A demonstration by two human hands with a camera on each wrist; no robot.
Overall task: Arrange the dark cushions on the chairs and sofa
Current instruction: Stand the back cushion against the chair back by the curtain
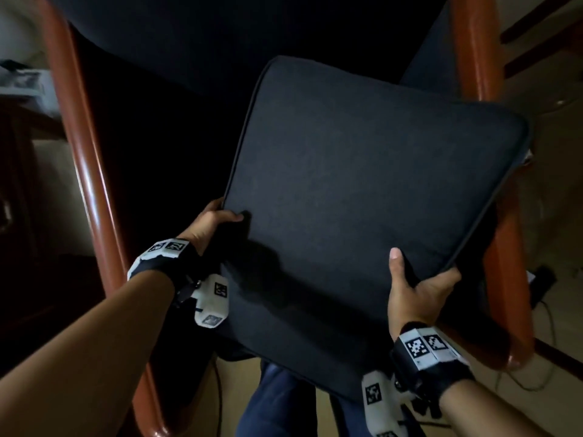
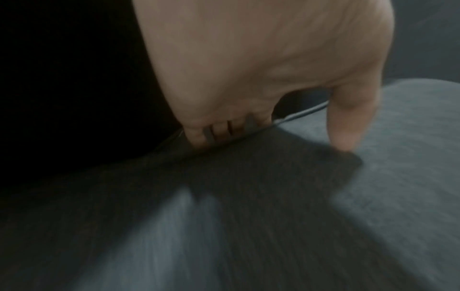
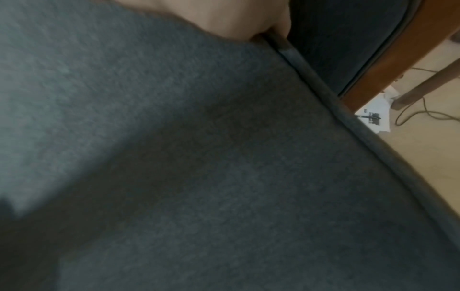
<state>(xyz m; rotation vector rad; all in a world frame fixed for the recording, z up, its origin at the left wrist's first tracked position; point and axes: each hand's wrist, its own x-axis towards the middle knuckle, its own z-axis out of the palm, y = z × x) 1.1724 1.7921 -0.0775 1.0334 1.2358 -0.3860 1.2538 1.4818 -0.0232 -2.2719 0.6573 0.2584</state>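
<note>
The dark cushion (image 1: 362,216) is in the middle of the head view, held in the air over the seat of a wooden chair (image 1: 85,159). It lies turned, with one rounded corner pointing to 2 o'clock and passing over the right armrest (image 1: 473,52), so it is not yet square inside the frame.

The left hand (image 1: 208,225) holds the cushion at 9 o'clock: its thumb lies on the top face and, in the left wrist view, the other fingers (image 2: 211,133) curl over the piped edge, so this grip is closed on the cushion. The right hand (image 1: 416,291) holds the near corner at 5 o'clock, thumb on top and fingers under the edge; this grip is also closed on the cushion.

I judge that the step in hand is placing this cushion on the chair. The next move probably needs a turn of the cushion until its edges run parallel to the two armrests, then lowering it between them and pushing it toward the dark backrest (image 1: 220,36) at 12 o'clock.

The seat space between the armrests is very dark, and I cannot tell if another cushion already lies there. On the floor (image 1: 561,234) at 3 o'clock lie some cables (image 3: 423,114). The sofa is not visible.
</note>
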